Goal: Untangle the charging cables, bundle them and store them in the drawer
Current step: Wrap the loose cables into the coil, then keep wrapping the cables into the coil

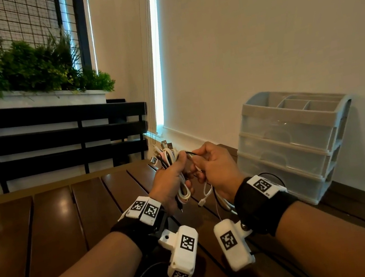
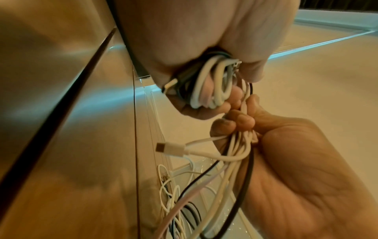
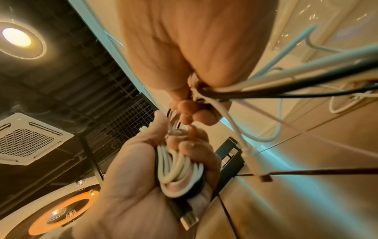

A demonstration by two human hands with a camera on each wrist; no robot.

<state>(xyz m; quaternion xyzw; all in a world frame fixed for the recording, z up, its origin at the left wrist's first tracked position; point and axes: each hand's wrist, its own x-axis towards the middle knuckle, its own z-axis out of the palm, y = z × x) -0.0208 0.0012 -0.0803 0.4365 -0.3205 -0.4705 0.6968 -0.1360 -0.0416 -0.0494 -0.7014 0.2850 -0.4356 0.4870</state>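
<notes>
Folded bundle of white and black charging cables (image 1: 173,163) is clenched in left hand (image 1: 171,180) above brown slatted wooden table (image 1: 54,219) | loose cable strands (image 1: 211,193) are pinched by right hand (image 1: 214,169) | translucent plastic drawer unit (image 1: 296,145) stands at 3 o'clock, drawers closed

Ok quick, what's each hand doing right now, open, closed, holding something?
Left hand: closed around a folded cable bundle.
Right hand: closed, gripping the loose cable strands beside the bundle.

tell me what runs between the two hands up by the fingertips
A black cable and white strands bridge from the folded bundle in the left hand to the right hand, seen in the head view.
</notes>
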